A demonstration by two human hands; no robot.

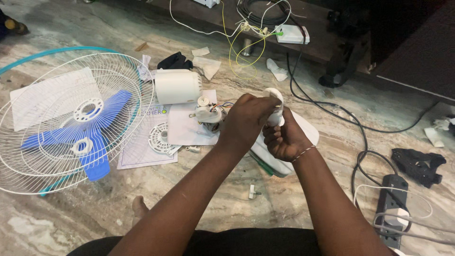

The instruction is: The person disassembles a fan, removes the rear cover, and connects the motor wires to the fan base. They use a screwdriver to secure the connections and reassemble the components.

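Fingers of both your hands grip the white fan neck [276, 102].
Left hand [244, 122] on top, right hand [284, 140] below; motor [210, 115] just left, fan base [303, 132] beneath.

The two hands [265, 125] are hiding most of the white plastic fan neck [276, 102]. The picture's left edge is cutting off the white wire fan guard [57, 95].

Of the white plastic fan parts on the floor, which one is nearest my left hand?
The small motor assembly with coloured wires, just left of the left hand. The white cylindrical motor cover lies farther back, and the round vented disc lies farther left on the paper.
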